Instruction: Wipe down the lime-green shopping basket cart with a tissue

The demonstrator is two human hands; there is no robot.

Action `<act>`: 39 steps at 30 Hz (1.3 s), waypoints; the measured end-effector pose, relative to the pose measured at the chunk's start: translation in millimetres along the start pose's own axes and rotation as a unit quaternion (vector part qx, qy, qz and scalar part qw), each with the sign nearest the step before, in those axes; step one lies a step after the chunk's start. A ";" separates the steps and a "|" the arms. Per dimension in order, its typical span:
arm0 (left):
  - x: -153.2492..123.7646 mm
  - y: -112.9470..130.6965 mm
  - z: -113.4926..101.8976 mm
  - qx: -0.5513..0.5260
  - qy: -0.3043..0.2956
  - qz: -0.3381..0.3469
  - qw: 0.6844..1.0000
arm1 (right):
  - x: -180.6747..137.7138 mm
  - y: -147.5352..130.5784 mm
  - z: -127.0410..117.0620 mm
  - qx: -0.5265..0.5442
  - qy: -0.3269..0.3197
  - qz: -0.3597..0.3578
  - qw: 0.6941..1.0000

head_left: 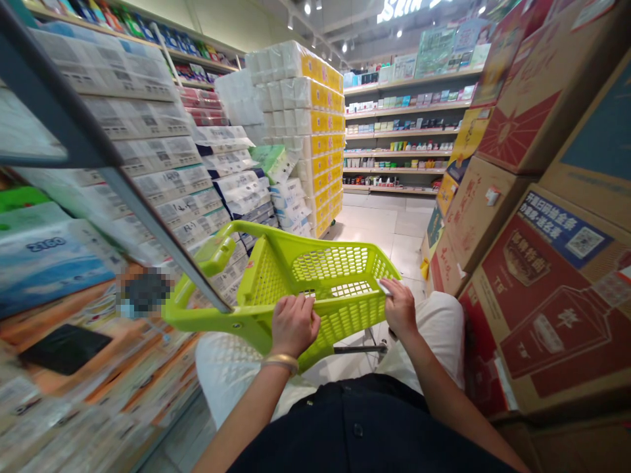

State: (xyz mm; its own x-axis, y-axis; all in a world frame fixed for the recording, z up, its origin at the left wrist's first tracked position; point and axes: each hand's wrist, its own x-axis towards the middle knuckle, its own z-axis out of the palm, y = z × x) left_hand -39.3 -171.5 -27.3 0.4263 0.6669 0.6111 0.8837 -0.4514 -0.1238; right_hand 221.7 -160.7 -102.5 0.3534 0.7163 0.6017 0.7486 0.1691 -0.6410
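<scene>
A lime-green plastic shopping cart [340, 263] stands sideways right before my body, with perforated basket walls. My left hand [294, 325] is closed over the near rim of the basket, a gold-coloured bangle [280, 361] on its wrist. At the right end of the same rim, my right hand [398, 307] has its fingers curled around a small white piece [384, 287], perhaps a wipe or cloth. These fingers press against the basket edge. Seen from above, the basket holds no goods. A grey metal pole [167, 243] rises from the cart's left end toward the upper left.
Stacked tissue packs [148, 112] line the left, with a phone-like black slab [66, 348] lying on lower packs. A tall block of yellow-and-white paper rolls [320, 131] stands ahead. Cardboard cartons [547, 282] rise close on my right. Product shelves [399, 128] cross the aisle's far end.
</scene>
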 end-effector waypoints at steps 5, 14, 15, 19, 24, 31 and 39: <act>0.4 -0.1 -0.7 0.002 0.003 0.003 1.000 | -14.6 -28.7 7.9 0.028 -0.075 -0.076 0.994; 0.1 0.6 -1.2 0.014 0.008 0.006 1.000 | 2.8 3.0 -6.4 -0.004 -0.010 -0.003 1.000; 0.2 0.5 -1.1 0.014 0.008 0.005 1.000 | 1.4 1.4 -5.2 -0.004 -0.009 -0.006 1.000; 0.5 0.4 -0.7 0.012 0.001 0.004 1.000 | -12.7 -23.3 6.0 0.023 -0.060 -0.068 0.996; 0.0 0.6 0.2 0.009 0.002 0.003 1.000 | -11.4 -22.8 5.5 0.030 -0.079 -0.080 0.993; 0.2 0.7 1.4 0.006 0.014 0.003 1.000 | -4.3 -6.3 1.4 0.010 -0.010 -0.023 1.000; -0.4 1.2 0.6 0.007 0.014 0.004 1.000 | -15.3 -26.7 8.2 0.046 -0.086 -0.092 0.991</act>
State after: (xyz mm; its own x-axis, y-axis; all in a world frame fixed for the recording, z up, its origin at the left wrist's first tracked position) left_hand -38.3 -171.9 -28.1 0.4284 0.6457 0.6321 0.8826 -0.4489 -0.1397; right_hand 191.7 -170.6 -98.5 0.1084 0.7711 0.6274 0.7345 0.3631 -0.5733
